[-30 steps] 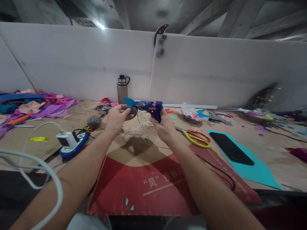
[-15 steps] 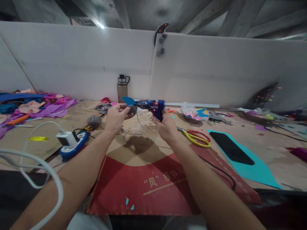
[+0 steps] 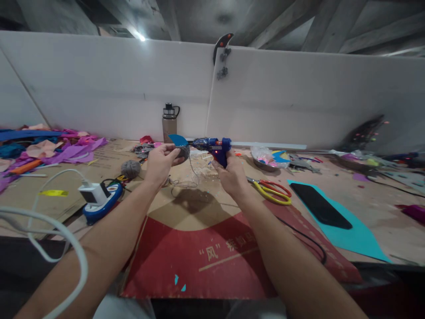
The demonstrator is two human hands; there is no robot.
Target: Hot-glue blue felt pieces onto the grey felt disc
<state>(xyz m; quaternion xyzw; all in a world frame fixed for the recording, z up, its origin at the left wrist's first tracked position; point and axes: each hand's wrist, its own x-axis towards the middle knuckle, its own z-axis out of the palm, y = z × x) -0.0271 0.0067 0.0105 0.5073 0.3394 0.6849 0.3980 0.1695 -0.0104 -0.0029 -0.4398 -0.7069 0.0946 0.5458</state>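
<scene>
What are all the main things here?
Glue gun: one, blue, centre
Rounded piece: one, dark grey, centre
Fin-shaped piece: one, blue, above rounded piece
Water bottle: one, brownish-grey, back
Yarn ball: one, grey, left
Scissors: one, red-yellow handles, right
Smartphone: one, black, right
Sheet: one, turquoise, under smartphone
Power strip: one, blue, left
Scraps: many, multicoloured, far left
Printed cardboard: one, red-tan, front
Left hand: one, holding rounded piece
Right hand: one, holding glue gun

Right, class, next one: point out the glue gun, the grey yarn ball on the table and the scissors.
Glue gun (image 3: 214, 144): head view, on its blue body.
Grey yarn ball (image 3: 130, 169): head view, middle of the ball.
Scissors (image 3: 264, 193): head view, on the yellow handle.
</scene>
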